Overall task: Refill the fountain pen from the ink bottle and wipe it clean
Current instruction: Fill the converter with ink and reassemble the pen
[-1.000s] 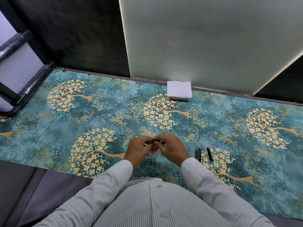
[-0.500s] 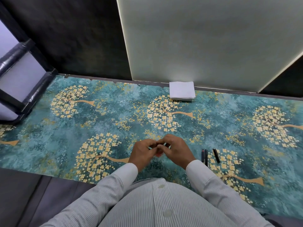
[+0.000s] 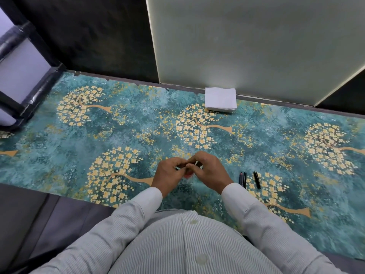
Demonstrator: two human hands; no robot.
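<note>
Head view, steeply down, close

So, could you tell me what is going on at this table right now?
A person in a striped shirt has both hands together over the patterned tablecloth. The left hand and right hand pinch a small dark item between them; what it is stays hidden. Three dark pen parts lie to the right, and a stack of white tissues sits by the wall.

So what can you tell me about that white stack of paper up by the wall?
The white square stack of tissue paper looks like folded napkins, several thin sheets piled neatly, edges roughly aligned. It lies flat on the teal tablecloth with golden trees, at the far edge, against the base of the pale green wall panel. Nothing rests on it, and neither of the hands is near it.
</note>
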